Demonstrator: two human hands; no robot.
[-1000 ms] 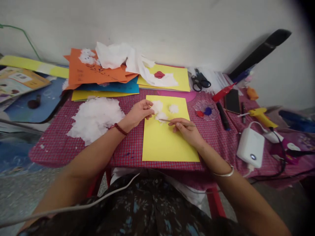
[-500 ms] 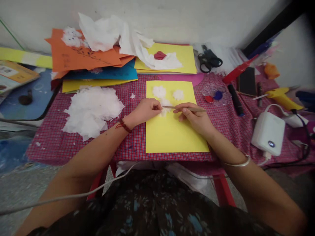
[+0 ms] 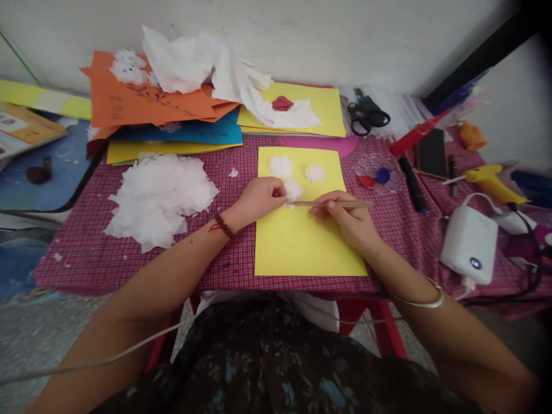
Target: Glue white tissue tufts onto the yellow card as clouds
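Observation:
A yellow sheet of paper (image 3: 310, 241) lies in front of me, with fluffy white tissue puffs (image 3: 281, 167) on its upper half. My right hand (image 3: 347, 217) grips a thin brown pencil-like stick (image 3: 351, 204), held nearly level and pointing left. At the stick's tip, the thumb and fingers of my left hand (image 3: 263, 201) are pinched together over the sheet's left side. A bit of white shows by those fingertips, but what they hold is too small to make out. One puff (image 3: 293, 190) sits just above the tip. Left of the sheet is a heap of white tissue pieces (image 3: 161, 195).
Orange, blue and yellow papers (image 3: 150, 109) are stacked at the back, partly under crumpled white tissue (image 3: 185, 60). Along the right lie black scissors (image 3: 366, 112), a clear dish (image 3: 379, 172), a red tube (image 3: 418, 133), a yellow glue gun (image 3: 491, 181) and a white power bank (image 3: 470, 238).
Both hands and the stick have shifted slightly down in the view, together with the whole scene. The lower puff shows more fully now, above the stick's tip.

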